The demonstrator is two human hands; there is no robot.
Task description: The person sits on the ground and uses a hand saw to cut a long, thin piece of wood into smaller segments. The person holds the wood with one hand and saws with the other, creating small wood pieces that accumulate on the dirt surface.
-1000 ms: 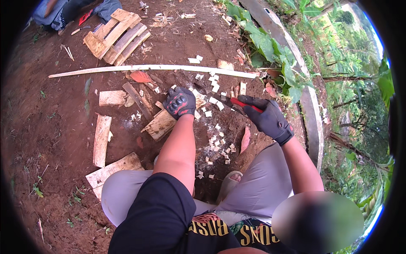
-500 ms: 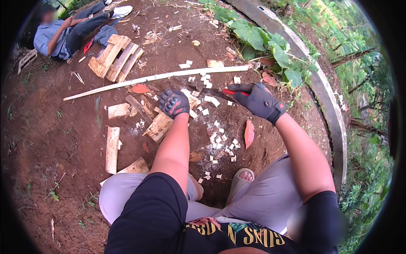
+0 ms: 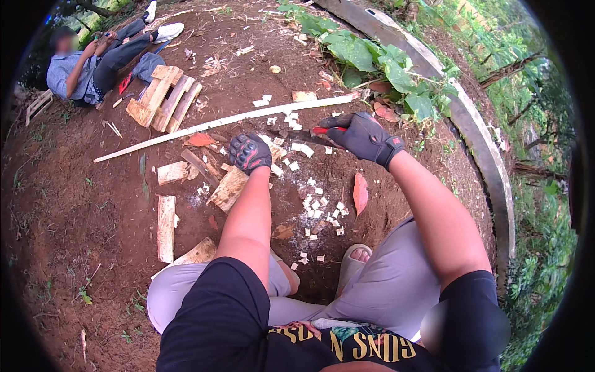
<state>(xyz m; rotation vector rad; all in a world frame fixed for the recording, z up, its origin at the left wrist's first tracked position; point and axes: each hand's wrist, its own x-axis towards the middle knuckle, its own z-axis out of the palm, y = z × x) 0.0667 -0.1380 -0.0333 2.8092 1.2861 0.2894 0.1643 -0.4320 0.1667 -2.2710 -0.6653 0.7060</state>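
Observation:
In a dark padded glove, my left hand [image 3: 250, 153] is closed in a fist on top of a split wood block [image 3: 229, 188]. Whatever its fingers grip is hidden beneath it. My right hand [image 3: 364, 137], gloved the same way, is wrapped round the red handle [image 3: 321, 131] of a tool. A dark blade [image 3: 297, 134] runs left from that handle toward my left hand; its exact kind is hard to make out. Small pale cut wood pieces [image 3: 316, 203] lie scattered on the soil between my feet and the blade.
A long pale wooden strip [image 3: 223, 124] lies beyond my hands. Wood offcuts [image 3: 166, 228] lie to the left. A small slatted wooden stand [image 3: 164, 99] is farther off, near a seated person [image 3: 93, 65]. Leafy plants [image 3: 396, 74] and a concrete edging [image 3: 477, 130] border the right.
The view has shifted slightly. My right hand and the red-handled tool have moved a little left, toward my left hand, which stays on the block. The seated person's hands are raised a little.

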